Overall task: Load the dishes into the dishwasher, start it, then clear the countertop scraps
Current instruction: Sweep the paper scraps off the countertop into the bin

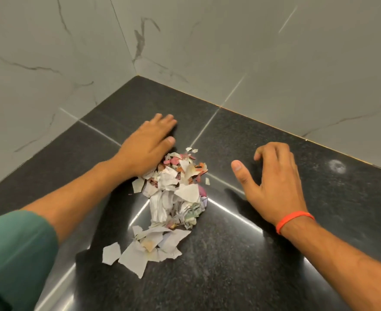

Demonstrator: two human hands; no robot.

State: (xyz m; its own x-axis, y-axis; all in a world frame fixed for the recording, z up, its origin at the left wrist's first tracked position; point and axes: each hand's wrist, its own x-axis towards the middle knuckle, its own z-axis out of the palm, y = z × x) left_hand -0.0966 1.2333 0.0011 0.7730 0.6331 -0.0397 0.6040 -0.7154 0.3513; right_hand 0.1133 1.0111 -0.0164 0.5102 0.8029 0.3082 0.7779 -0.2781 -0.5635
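Head view: both hands over a dark tabletop corner, a heap of scraps between them.
Left hand (148,144): flat, fingers straight and together, its thumb-side edge pressing against the far left side of the scraps; it holds nothing.
Right hand (272,178): apart from the heap on its right, thumb spread wide, fingers loosely bent with tips toward the stone; it grips nothing.
Scraps (173,194): a loose pile of torn pale paper, crumpled bits and small reddish and orange flakes, lying on the tabletop (286,277) between the two hands; a few flat torn sheets trail off the near end.
Handling: likely very light, soft and limp; pieces are separate, so a pinch would lift only a few. The polished stone looks slick, so the heap should slide easily.
Where to take hold: best cupped from both sides at the base, palms pressing inward, then lifted as one bundle; the small flakes may spill out.
Surroundings: marble-look wall tiles (230,41) meet behind; an orange band (295,221) circles the right wrist.
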